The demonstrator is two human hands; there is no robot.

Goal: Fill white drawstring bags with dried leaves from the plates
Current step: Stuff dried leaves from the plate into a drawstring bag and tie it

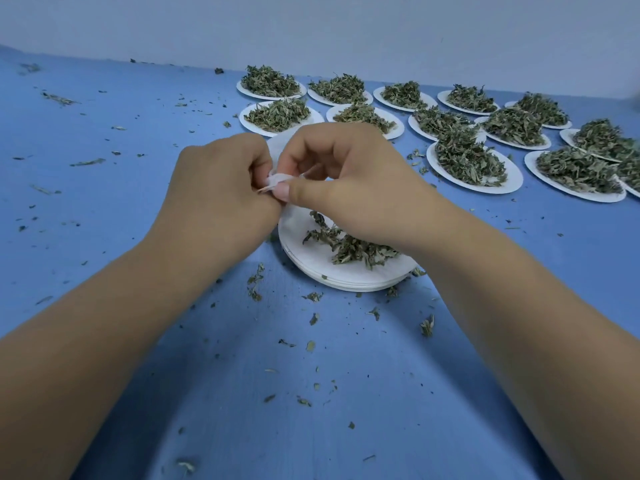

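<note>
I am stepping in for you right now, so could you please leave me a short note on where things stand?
Left hand: pinches the white bag.
Right hand: pinches it too, above the near plate stack, where some dried leaves lie.
Done: that plate looks mostly emptied.
Left: finish this bag, then the full plates at the far right.

Both hands [277, 183] pinch white bag [276, 179] above plate stack [311, 258].
</note>
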